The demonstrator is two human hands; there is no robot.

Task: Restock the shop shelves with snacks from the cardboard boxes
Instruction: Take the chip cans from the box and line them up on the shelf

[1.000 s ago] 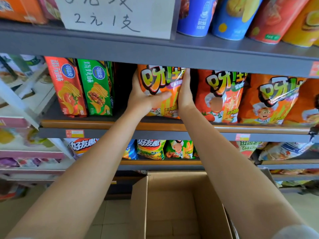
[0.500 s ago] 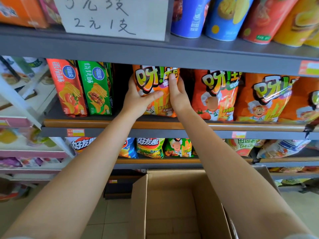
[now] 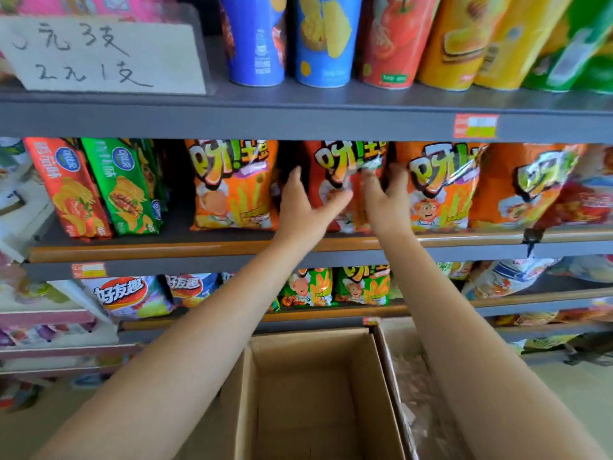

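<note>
Far left, the end of the rack was blurred; packets there could not be made out. A handwritten paper sign [image 3: 102,54] stood on the top shelf [image 3: 298,117], its upper left corner cut off by the frame. On the middle shelf [image 3: 149,252] a red chip packet [image 3: 68,190] and a green chip packet [image 3: 121,187] leaned leftward, more packs behind them hidden. Next, an orange snack bag [image 3: 232,187] stood upright.

Left hand [image 3: 303,207], fingers spread, lay against the left side of a red-orange snack bag [image 3: 345,180]; thumb crossed the bag's front. Right hand [image 3: 386,197] lay on the bag's right side, fingertips smeared by motion. Both hands were apart with the bag between them; whether they truly clamped it or only touched, could not tell. The bag's lower part was hidden behind hands and wrists.

Right of it more orange bags [image 3: 441,187] filled the row, the last ones cut off at the frame edge. Above, tall chip canisters [image 3: 321,41] lost their tops to the frame. Below, an open cardboard box [image 3: 315,393] showed a bare interior; a second box [image 3: 408,376] beside it was mostly covered by the right forearm, contents unclear.
</note>
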